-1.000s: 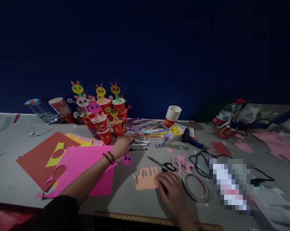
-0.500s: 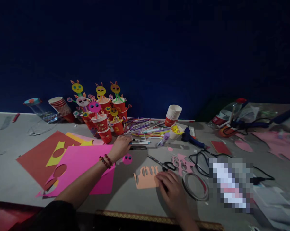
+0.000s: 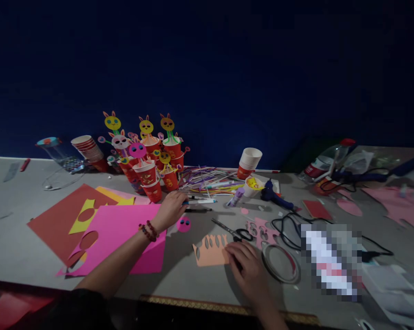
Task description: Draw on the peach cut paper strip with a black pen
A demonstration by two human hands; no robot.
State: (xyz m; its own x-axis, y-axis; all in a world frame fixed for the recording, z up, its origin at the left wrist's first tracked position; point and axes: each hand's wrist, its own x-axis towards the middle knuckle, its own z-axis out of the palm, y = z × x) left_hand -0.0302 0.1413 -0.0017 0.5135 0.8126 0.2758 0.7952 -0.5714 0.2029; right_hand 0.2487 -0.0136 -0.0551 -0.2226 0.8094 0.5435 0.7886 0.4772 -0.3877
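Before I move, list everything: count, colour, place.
Pink sheet: one, pink, front left
Brown sheet: one, reddish, left
Cutout: one, yellow, on brown sheet
Face cups: several, red, back left
Cup stacks: two, red and white, back
Sticks: many, multicoloured, back centre
Pens: several, black and white, centre
Face disc: one, pink, centre
Tube: one, purple, centre
Glue gun: one, blue, back right
Scissors: one, black, centre
Tape ring: one, grey, front right
Bottle: one, clear, back right
Jar: one, clear, back left
Peach paper: one, peach, front centre
Scraps: several, pink, right
Pixelated patch: one, unreadable, right
Table: one, grey, beneath
Left hand: one, bare, by pens
Right hand: one, bare, at peach paper
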